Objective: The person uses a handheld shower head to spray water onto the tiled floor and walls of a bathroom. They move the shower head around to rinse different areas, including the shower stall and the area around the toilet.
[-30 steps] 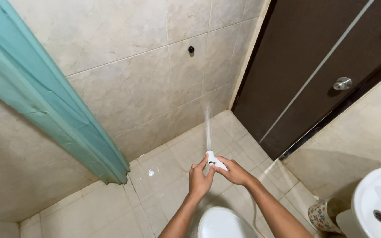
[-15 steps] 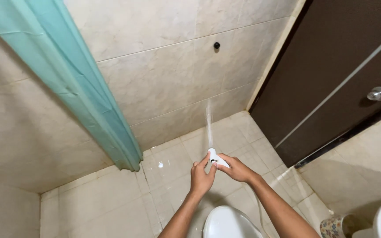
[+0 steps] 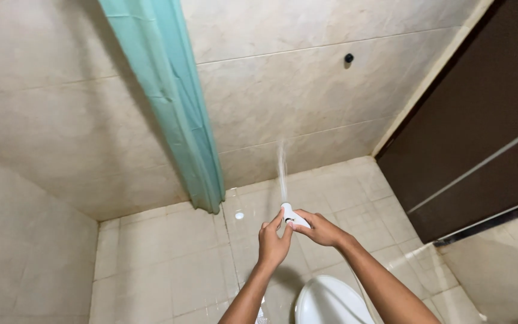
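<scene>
Swung left, both hands' fingers grip the white sprayer (image 3: 294,217), curtain (image 3: 175,108) and toilet (image 3: 331,300) nearby.

Lighting: soft, warm indoor light, moderately bright, falling from above and behind the viewer; no lamp in view.

Shadows: a broad soft shadow lies on the wall tiles (image 3: 61,120) behind the shower curtain (image 3: 175,108); the left corner is dimmer. The dark door (image 3: 487,120) reads nearly flat, detail low.

Glare: a small bright spot on the wet floor (image 3: 239,215); a faint sheen across floor tiles near it. The toilet rim (image 3: 331,300) is pale, close to washed out.

Sharpness: fair at centre; the water jet (image 3: 282,171) is a blurred streak.

Distortion: wide-angle lens; grout lines, curtain and door frame lean and bow toward the edges.
</scene>
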